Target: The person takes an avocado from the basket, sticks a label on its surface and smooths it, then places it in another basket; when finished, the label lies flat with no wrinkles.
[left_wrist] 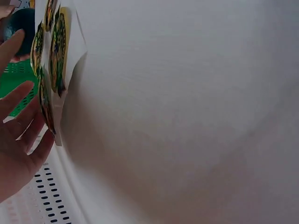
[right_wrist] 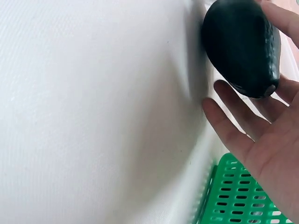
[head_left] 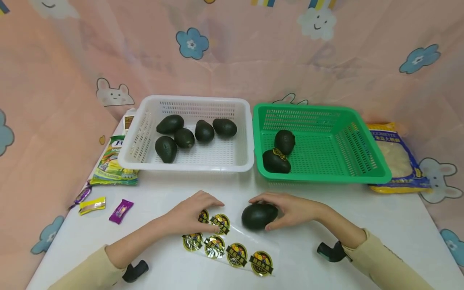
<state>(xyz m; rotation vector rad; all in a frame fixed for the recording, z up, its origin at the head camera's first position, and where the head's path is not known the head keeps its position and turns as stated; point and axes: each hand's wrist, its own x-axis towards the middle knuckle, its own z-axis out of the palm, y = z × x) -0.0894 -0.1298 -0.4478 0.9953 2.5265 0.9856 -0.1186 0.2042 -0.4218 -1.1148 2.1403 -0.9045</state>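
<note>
In the head view my right hand holds a dark green avocado over the table, thumb on its near side and fingers on its far side. The right wrist view shows the same avocado between thumb and fingers, its stem end toward the palm. My left hand is spread over the left end of a clear sheet of round black-and-gold stickers, thumb and fingers apart. From the left wrist, fingertips are right at the sheet's stickers. The hand covers part of the sheet.
A white basket with several avocados stands at the back left. Beside it, a green basket has two avocados, one with a sticker. Small wrapped packets and a green-yellow bag lie left; a blue-yellow bag lies right.
</note>
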